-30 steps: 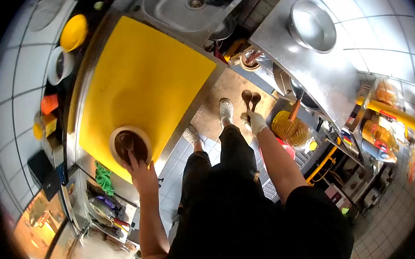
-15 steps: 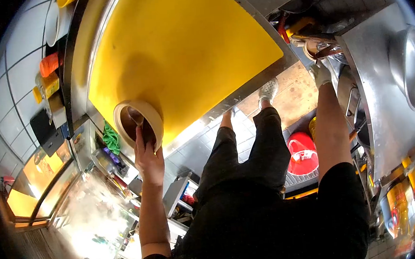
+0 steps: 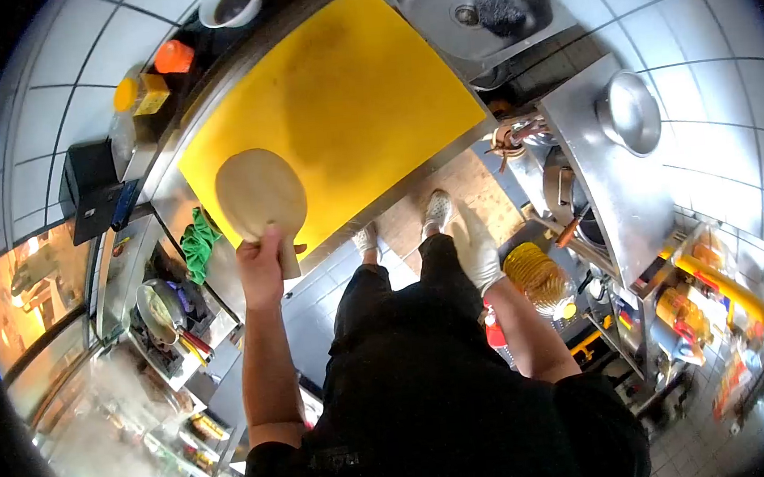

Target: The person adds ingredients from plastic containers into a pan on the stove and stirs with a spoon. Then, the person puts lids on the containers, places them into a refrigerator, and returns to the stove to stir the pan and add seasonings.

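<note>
My left hand (image 3: 263,264) is closed on a beige, round, paddle-shaped thing (image 3: 261,190) with a short flat stub at its lower right. The thumb lies across its smooth face, and the other fingers are mostly hidden behind it. It is held over the left corner of a yellow mat (image 3: 343,89) on the steel counter. Lower right, my right hand (image 3: 477,253) wears a white glove and hangs beside my leg above the floor. Its fingers look stretched out, somewhat blurred, with nothing visible in them.
A steel sink (image 3: 463,8) holding a dark scrubber adjoins the mat. To the right stands a steel shelf with a metal bowl (image 3: 631,113). A big oil bottle (image 3: 537,276) stands near my right arm. At left are a green cloth (image 3: 198,244) and a pan (image 3: 161,310).
The beige thing has turned: its dark hollow faced me before, and its smooth face does now. My right hand has come away from the shelf, inward towards my leg. My view has shifted.
</note>
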`<state>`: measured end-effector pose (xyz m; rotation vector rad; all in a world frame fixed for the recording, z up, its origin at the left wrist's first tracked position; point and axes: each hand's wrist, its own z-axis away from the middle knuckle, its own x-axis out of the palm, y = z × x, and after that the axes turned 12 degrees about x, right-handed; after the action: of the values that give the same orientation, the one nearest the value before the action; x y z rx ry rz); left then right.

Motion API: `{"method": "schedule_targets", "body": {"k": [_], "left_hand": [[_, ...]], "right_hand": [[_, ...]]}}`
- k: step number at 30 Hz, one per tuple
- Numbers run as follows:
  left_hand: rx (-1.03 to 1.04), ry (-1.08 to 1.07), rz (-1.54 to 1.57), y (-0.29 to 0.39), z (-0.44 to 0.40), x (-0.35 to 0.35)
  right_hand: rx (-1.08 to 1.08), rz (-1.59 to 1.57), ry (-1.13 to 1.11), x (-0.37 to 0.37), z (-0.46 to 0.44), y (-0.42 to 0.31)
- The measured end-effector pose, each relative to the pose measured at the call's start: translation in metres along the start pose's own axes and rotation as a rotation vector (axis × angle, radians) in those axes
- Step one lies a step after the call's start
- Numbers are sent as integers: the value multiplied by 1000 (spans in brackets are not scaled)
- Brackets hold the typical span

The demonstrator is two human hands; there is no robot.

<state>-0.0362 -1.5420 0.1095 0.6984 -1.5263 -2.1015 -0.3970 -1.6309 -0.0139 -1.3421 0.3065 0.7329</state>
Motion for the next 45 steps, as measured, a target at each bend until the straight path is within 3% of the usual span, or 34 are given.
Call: {"method": "schedule_targets", "body": {"k": [1,5,9,10,15,16,17,19,21,23,26,27,28,31,33,36,37,39,41,43,44,45], "left_hand": [[24,79,321,-3,4,-12],[9,10,1307,-50,-10,-45],[18,94,1458,-27,-7,-50],[66,12,1507,-29,-9,-59],[149,29,1468,-15,8,-92],[159,18,1487,-16,12,-100],[162,35,1468,-17,17,-109],[169,76,1437,-25,29,-123],[166,139,1403,-36,41,-135],[163,146,1384,-40,48,-141],[108,185,1390,-54,50,-142],[88,212,1381,-61,49,-140],[58,164,1353,-68,47,-140],[-4,171,1344,-91,40,-141],[-26,181,1312,-81,42,-133],[-55,183,1324,-75,44,-135],[-36,197,1332,-72,46,-134],[-68,211,1312,-65,48,-133],[-73,228,1325,-68,48,-133],[-52,247,1291,-70,43,-132],[-75,256,1291,-73,41,-132],[-100,266,1291,-77,40,-133]], "right_hand": [[0,-3,-117,-13,5,-40],[-276,195,-78,6,3,-102],[-470,451,-156,47,-18,-154],[-507,471,-226,61,-23,-166],[-667,620,-419,118,-46,-162],[-829,688,-252,106,-52,-165],[-659,807,-282,83,-63,-165],[-313,1262,-124,51,-134,-67],[651,782,239,-11,-143,-87],[94,882,305,-49,-152,-63],[-170,758,283,-50,-133,-91],[-121,712,144,-48,-111,-135],[-407,755,264,-20,-117,-92],[-414,771,-6,26,-60,-144],[-535,640,-61,53,-35,-152],[-544,665,-99,61,-29,-133],[-234,645,24,60,-36,-122],[156,576,118,35,-49,-90],[360,468,58,-7,-47,-55],[255,361,-13,-31,-26,-23],[60,577,-87,-37,-21,34],[25,793,-219,-42,-13,80]]}}
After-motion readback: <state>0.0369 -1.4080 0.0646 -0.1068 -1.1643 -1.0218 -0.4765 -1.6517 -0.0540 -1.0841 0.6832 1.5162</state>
